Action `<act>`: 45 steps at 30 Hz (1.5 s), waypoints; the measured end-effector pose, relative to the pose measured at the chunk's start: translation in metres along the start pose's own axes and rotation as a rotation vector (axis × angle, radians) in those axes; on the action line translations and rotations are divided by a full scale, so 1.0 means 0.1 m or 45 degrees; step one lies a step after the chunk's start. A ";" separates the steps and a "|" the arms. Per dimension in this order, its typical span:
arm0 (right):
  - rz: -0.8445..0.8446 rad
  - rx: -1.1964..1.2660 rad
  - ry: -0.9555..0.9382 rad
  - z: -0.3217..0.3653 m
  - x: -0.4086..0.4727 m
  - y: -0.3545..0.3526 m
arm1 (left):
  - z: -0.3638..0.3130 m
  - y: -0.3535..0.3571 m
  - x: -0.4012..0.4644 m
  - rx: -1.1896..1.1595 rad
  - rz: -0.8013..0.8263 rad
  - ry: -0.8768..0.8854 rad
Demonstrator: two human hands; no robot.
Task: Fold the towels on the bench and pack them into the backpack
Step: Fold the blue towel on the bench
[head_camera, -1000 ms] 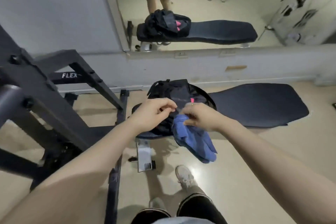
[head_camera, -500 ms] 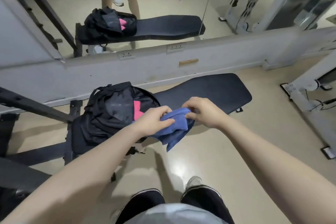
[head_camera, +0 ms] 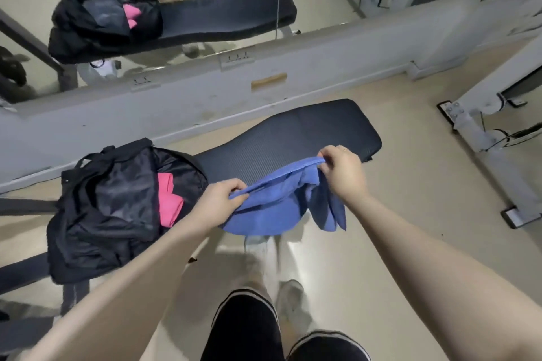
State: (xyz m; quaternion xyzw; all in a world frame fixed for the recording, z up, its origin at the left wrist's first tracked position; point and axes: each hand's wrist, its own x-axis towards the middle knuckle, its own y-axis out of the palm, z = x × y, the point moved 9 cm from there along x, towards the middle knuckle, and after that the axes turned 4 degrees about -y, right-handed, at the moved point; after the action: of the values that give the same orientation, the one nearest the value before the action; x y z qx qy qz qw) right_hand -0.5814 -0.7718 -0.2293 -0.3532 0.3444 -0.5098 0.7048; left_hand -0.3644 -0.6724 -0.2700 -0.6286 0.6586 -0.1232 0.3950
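Observation:
A blue towel (head_camera: 272,208) hangs stretched between my hands over the near edge of the black padded bench (head_camera: 296,135). My left hand (head_camera: 220,202) pinches its left top corner and my right hand (head_camera: 343,170) pinches its right top edge. The cloth sags in loose folds below them. A black backpack (head_camera: 111,208) lies open on the bench's left end, just left of my left hand. Inside it a folded pink towel (head_camera: 168,202) shows.
A wall mirror (head_camera: 176,3) behind the bench reflects the bench, the backpack and a person's legs. Grey machine frames (head_camera: 481,114) stand on the floor at right. Dark rack bars (head_camera: 26,269) cross at lower left. My legs and shoes (head_camera: 290,302) are below the towel.
My hands have moved apart, spreading the bunched blue towel into a stretched span over the bench. The view has swung right and tilted down.

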 end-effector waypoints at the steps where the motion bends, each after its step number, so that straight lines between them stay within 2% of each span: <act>1: 0.041 0.003 0.048 -0.12 0.08 0.09 | 0.06 0.03 0.09 -0.033 0.018 -0.039; 5: 0.403 -0.149 0.136 -0.47 0.30 0.49 | 0.27 0.19 0.47 -0.053 0.157 -0.138; 7: 0.561 -0.225 0.156 -0.61 0.38 0.64 | 0.35 0.35 0.62 0.038 0.372 -0.142; 9: 0.660 -0.278 0.188 -0.70 0.50 0.76 | 0.40 0.49 0.73 0.142 0.599 -0.156; 11: 0.685 -0.257 0.242 -0.73 0.70 0.86 | 0.42 0.48 0.92 0.175 0.647 -0.124; 15: 0.663 -0.235 0.217 -0.70 1.24 1.07 | 0.61 0.33 1.53 0.151 0.547 -0.152; 19: 0.643 -0.257 0.191 -0.77 1.84 1.37 | 0.98 0.23 2.15 0.044 0.381 -0.301; 25: 0.642 -0.306 0.162 -1.03 2.67 1.88 | 1.51 0.29 2.91 0.071 0.306 -0.435; 27: 0.610 -0.279 0.118 -1.06 2.97 2.04 | 1.60 0.23 3.13 0.131 0.167 -0.497; 31: 0.437 0.070 0.158 -1.09 3.52 2.22 | 1.71 0.11 3.30 0.210 -0.266 -0.648; 33: 0.466 0.110 0.130 -1.15 3.65 2.31 | 1.66 0.19 3.27 0.265 -0.407 -0.613; 35: 0.560 0.017 0.062 -1.28 3.66 2.36 | 1.57 0.37 3.22 0.256 -0.480 -0.592; 37: 0.646 -0.067 0.067 -1.53 3.55 2.37 | 1.44 0.64 3.21 0.148 -0.454 -0.584; 41: 0.851 -0.228 0.173 -2.23 3.13 2.31 | 0.94 1.37 3.32 -0.041 -0.242 -0.518; 45: 0.871 -0.215 0.285 -2.55 2.75 2.31 | 0.32 1.99 3.52 -0.104 -0.015 -0.451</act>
State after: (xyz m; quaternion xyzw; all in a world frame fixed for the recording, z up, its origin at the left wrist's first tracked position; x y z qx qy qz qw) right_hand -0.6203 -1.0208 -0.5912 -0.2165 0.5583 -0.2500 0.7608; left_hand -0.4527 -0.9516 -0.5509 -0.6599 0.5794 0.0140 0.4782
